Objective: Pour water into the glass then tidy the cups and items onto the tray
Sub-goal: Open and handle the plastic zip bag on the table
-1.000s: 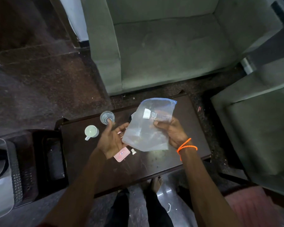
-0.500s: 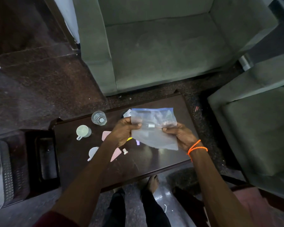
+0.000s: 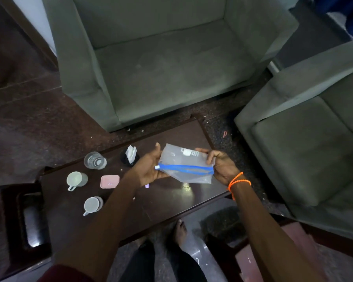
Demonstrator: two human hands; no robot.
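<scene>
Tidying is looking like the step in hand, with a zip bag being handled over the table, though nothing is sitting on any tray yet that I can make out.

Scanning from the left: a dark glossy rectangular tray-like recess (image 3: pixel 32 220) is lying beside the dark polished wooden coffee table (image 3: pixel 167 202), though I cannot tell for sure that it is the tray. Two pale ceramic mugs with small handles are resting on the table, one nearer the far edge (image 3: pixel 76 179), one closer to the person (image 3: pixel 92 204). Behind them the clear ribbed drinking glass (image 3: pixel 95 160) is standing upright, looking as if it is holding water. A flat pink rounded-corner case (image 3: pixel 109 181) is lying just beside the mugs, and a dark round holder with crumpled white tissue (image 3: pixel 130 156) is sitting further along.

Centre now: the left hand (image 3: pixel 149 167) is pinching the white slider end of the translucent soft plastic zip bag with a blue seal strip (image 3: pixel 186 166), while the right hand (image 3: pixel 222 166), orange cord on its wrist, is gripping the other end, holding the bag taut above the table. A tiny lilac piece (image 3: pixel 147 186) is peeking out below the left wrist.

Next, I'd judge, the bag needs spreading at the mouth, then the loose small items are going in, gently, since thin film crumples easily.
</scene>
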